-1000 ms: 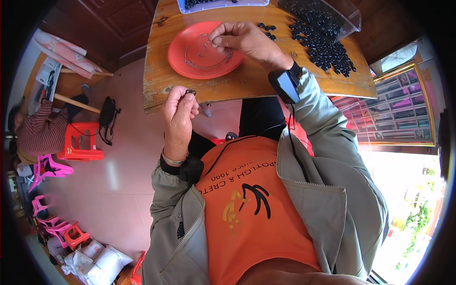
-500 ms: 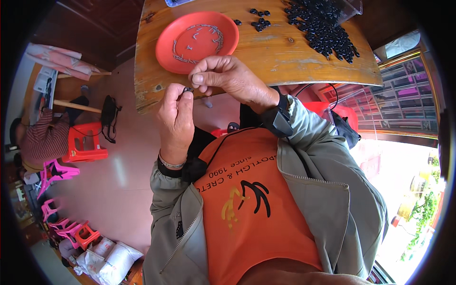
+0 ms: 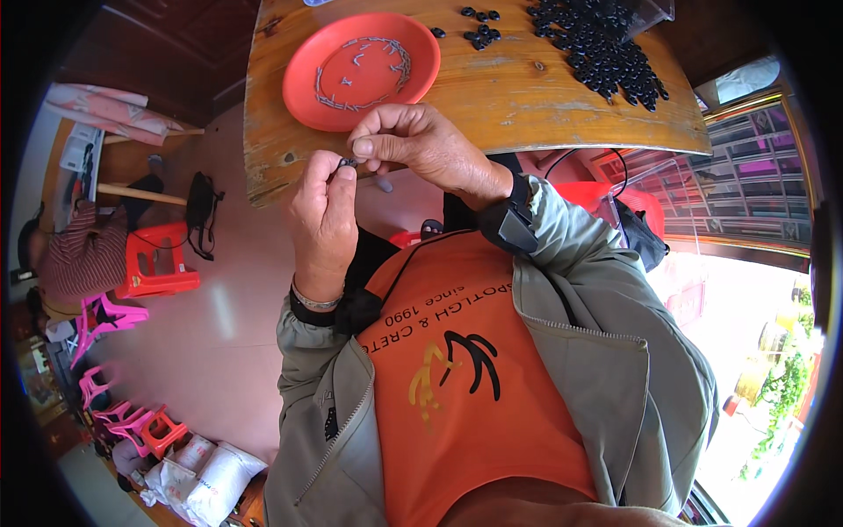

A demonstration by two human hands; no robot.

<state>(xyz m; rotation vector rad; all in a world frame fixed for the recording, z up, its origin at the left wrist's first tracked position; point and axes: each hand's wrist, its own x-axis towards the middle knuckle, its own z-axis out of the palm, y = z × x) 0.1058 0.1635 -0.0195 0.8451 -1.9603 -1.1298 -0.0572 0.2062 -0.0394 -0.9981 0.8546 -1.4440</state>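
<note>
Spreading wooden table (image 3: 527, 114): one, its near edge just in front of our torso; bare wood lies open between red plate (image 3: 378, 79) and black heap (image 3: 606, 57), and along the front right.
Plate: one, on the table's left part, its rim short of the near edge.
Heap: more glossy pieces than we can count, at one clear box (image 3: 648, 16), tilted, far right.
Hands: two, close together by the near edge; our left hand (image 3: 325, 206) pinches a small dark piece (image 3: 348, 162); our right hand (image 3: 432, 145) has thumb and forefinger together just beside it, gripping what, if anything, we cannot tell.
Loose black pieces (image 3: 481, 16): one just beside the plate, three in a row, one uncounted cluster.
Grey slivers (image 3: 346, 81): a broken ring on the plate, a few inside.
Since one second ago: our right hand has moved from the plate to the left hand.
</note>
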